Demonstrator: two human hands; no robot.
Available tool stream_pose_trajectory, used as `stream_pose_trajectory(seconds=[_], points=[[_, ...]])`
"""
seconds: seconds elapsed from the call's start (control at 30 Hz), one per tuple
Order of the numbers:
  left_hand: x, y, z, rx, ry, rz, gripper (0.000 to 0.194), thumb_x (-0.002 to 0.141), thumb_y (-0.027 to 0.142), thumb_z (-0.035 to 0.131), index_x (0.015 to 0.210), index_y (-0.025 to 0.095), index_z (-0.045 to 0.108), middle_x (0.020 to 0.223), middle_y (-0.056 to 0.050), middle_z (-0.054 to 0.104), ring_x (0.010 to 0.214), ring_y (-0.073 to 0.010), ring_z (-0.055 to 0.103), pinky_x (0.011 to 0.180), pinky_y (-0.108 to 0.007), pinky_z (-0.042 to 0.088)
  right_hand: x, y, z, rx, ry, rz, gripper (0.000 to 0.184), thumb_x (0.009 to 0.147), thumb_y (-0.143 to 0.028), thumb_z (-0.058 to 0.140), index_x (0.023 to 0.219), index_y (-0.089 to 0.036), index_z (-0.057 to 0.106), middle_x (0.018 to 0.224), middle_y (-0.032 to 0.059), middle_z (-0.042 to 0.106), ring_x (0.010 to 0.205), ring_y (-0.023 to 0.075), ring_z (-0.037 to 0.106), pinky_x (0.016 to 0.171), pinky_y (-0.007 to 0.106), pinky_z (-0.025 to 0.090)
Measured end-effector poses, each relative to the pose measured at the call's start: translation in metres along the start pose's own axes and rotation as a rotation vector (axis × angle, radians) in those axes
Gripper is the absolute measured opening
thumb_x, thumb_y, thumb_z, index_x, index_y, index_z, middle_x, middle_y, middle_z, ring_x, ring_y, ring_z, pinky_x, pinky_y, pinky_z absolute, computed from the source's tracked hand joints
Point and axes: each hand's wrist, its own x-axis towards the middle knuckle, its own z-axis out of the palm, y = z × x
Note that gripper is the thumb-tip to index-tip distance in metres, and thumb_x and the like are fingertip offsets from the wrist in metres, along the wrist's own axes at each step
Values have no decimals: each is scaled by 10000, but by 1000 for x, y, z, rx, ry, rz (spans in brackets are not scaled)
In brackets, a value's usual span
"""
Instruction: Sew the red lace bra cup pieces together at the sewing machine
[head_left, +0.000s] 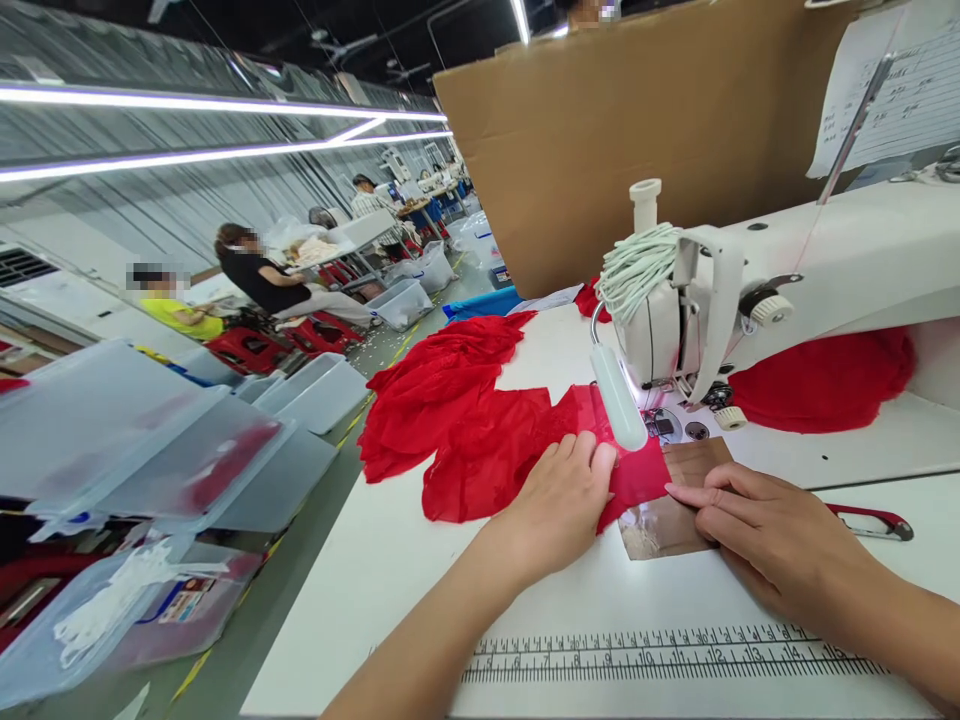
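Note:
My left hand (566,500) presses down on the sheer red fabric (491,455) just left of the sewing machine's needle area, its fingers curled and bunched on the cloth. Opposite it, my right hand (765,530) lies low over the plate, fingers stretched toward the fabric's right edge, one fingertip touching there. Beneath that hand is a shiny brown patch (649,530) on the machine bed. The white sewing machine (832,240) stands above, with a pale green padded lever (619,400) hanging close to my left fingers. The needle tip is hard to make out.
A red-handled tool (874,522) lies behind my right wrist. A printed ruler (675,655) runs along the table's front. More red fabric (825,380) sits under the machine arm. A cardboard panel (637,140) rises behind. Plastic bins (202,470) stand at left; people sit farther off.

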Motion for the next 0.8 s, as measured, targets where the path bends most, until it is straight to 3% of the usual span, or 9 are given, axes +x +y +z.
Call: stream_pose_trajectory(seconds=[0.1,0.33,0.6,0.8], points=[[4,7,2,-58,65,42,303,811,-46,458,1005,180,512,983,-81,549,850,-227,501,674,-329,472,-1,-1,0,24,-13,13,287,948,-35,387,885,-204,609,1104,74,759,915,242,601,678,377,533],[11,13,17,-165,202,213,351,1035,137,401,1379,185,456,1091,-83,581,852,-190,557,659,-297,494,0,-2,-2,52,-5,19,311,953,-46,391,918,-212,652,1139,82,757,959,246,613,723,406,543],[9,6,21,-317,220,179,274,1083,323,419,1334,276,518,1078,-43,599,913,-179,614,714,-263,494,1,1,2,61,-46,1,360,938,-62,383,1012,-199,708,1151,102,761,992,263,619,714,413,555],[5,4,19,-237,221,230,383,1051,225,429,1425,288,481,1187,-86,622,1066,-238,618,834,-343,552,1,1,1,85,-41,11,342,939,-60,397,1015,-205,697,1145,93,758,1001,257,615,742,406,528]])
